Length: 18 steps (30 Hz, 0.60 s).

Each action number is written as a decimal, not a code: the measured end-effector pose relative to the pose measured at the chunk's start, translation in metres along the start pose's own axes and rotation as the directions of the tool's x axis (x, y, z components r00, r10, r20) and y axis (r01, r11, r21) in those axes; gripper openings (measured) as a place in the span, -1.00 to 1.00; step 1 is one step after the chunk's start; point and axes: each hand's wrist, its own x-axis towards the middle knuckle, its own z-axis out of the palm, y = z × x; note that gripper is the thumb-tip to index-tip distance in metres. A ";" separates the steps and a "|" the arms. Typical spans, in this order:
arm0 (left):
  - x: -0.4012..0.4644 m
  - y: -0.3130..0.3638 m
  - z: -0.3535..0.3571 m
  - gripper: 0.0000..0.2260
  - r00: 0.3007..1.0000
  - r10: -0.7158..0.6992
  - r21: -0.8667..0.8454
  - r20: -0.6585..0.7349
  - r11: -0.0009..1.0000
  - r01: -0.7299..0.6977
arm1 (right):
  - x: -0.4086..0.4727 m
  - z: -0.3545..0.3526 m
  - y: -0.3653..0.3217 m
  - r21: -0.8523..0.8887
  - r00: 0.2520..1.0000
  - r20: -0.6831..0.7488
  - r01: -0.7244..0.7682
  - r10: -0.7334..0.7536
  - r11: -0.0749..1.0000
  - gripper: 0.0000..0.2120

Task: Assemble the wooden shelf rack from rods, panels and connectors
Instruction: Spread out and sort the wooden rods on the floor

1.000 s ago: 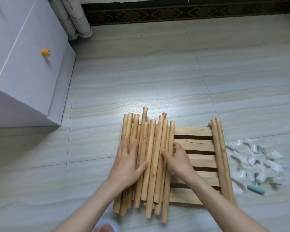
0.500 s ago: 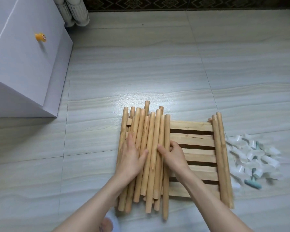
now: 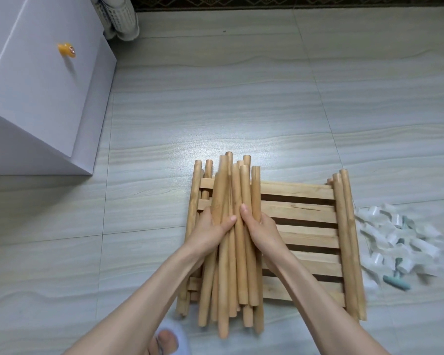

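Observation:
A bundle of several wooden rods (image 3: 237, 190) lies lengthwise over the left half of a slatted wooden panel (image 3: 297, 213) on the floor. My left hand (image 3: 210, 230) grips the bundle from its left side, thumb across the top. From the right, my right hand (image 3: 260, 228) clasps the same bundle, thumb up on the rods. Two more rods (image 3: 347, 239) lie along the panel's right edge, and a couple stay at its left edge (image 3: 192, 213). A heap of white plastic connectors (image 3: 395, 239) sits on the floor right of the panel.
A white cabinet (image 3: 41, 93) with an orange knob (image 3: 66, 50) stands at the left. A white slatted basket (image 3: 118, 16) leans behind it. A teal piece (image 3: 396, 283) lies by the connectors. My slippered foot (image 3: 167, 340) shows at the bottom. A dark rug edge (image 3: 292, 2) runs along the top.
Both hands, flat on the spread rods a second ago, have drawn together and now squeeze the rods into a tighter bundle.

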 end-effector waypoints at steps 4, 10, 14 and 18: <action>-0.003 0.001 -0.005 -0.63 0.998 -0.021 -0.038 0.053 0.999 0.023 | -0.002 0.005 -0.001 -0.010 0.999 0.031 0.026 -0.026 1.000 -0.68; -0.017 0.002 -0.015 -0.67 0.993 -0.016 -0.240 0.115 0.970 0.044 | -0.013 0.013 -0.018 -0.100 0.987 0.131 0.107 -0.093 0.989 -0.74; -0.033 0.014 -0.026 -0.63 0.987 0.081 -0.259 0.136 0.965 -0.044 | -0.026 0.017 -0.030 -0.053 0.967 0.197 0.177 -0.164 0.983 -0.79; -0.055 0.037 -0.063 -0.65 0.972 0.194 -0.218 0.136 0.962 -0.161 | -0.046 0.039 -0.052 0.067 0.928 0.274 0.244 -0.253 0.967 -0.68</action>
